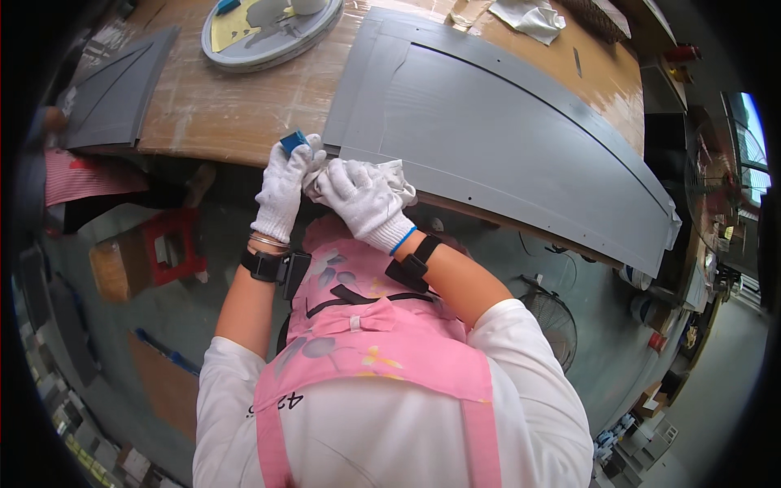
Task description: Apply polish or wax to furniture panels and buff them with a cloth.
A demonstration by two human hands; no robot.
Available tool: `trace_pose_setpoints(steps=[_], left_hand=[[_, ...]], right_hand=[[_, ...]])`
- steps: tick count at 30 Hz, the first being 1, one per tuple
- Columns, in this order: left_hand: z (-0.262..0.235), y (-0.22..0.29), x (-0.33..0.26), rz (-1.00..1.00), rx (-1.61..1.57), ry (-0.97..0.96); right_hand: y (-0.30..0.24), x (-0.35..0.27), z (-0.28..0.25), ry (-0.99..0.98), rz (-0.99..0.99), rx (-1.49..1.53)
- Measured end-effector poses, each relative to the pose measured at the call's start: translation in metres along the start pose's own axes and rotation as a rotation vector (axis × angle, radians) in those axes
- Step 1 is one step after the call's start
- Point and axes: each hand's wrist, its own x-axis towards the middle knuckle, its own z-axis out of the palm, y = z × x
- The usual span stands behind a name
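My left hand (281, 189), in a white knit glove, pinches a small blue block (294, 141) between thumb and fingers near the table's front edge. Beside it, my right hand (362, 197), also gloved, is closed over a crumpled white cloth (397, 180). The two gloves are close together, and part of the cloth is hidden between them. Just beyond lies a long grey panel (496, 134) with a raised border and a dark curved groove. Its near left corner is right next to my hands.
A round lid (268, 61) holds grey paste on yellow sheeting. At the far left, another grey panel (118, 89) lies near a person in a striped garment (77, 176). A red stool (175, 248) and a fan (553, 321) stand below the table (220, 106). White paper (529, 18) lies at the back.
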Motion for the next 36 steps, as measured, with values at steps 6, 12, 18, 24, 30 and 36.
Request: trace_pose_setpoints(steps=[6,12,18,24,30,36], left_hand=[[-0.053,0.006,-0.009,0.191,-0.011,0.162],[-0.002,0.008,-0.01,0.206,-0.029,-0.091],[0.033,-0.005,0.0,0.225,0.045,-0.231],[0.068,-0.02,-0.004,0.159,0.057,-0.222],[0.18,-0.046,-0.013,0.154,0.104,-0.285],[0.285,-0.071,-0.016,0.147,0.167,-0.35]], right_hand=[[0.0,-0.016,-0.045,-0.18,0.388,0.612],[0.047,-0.004,-0.054,0.092,0.404,-0.032],[0.111,-0.118,-0.098,0.166,0.573,-0.038],[0.214,-0.32,-0.192,0.183,1.186,-0.578],[0.186,-0.263,-0.168,0.088,1.182,-0.551],[0.215,-0.313,-0.182,0.137,1.026,-0.473]])
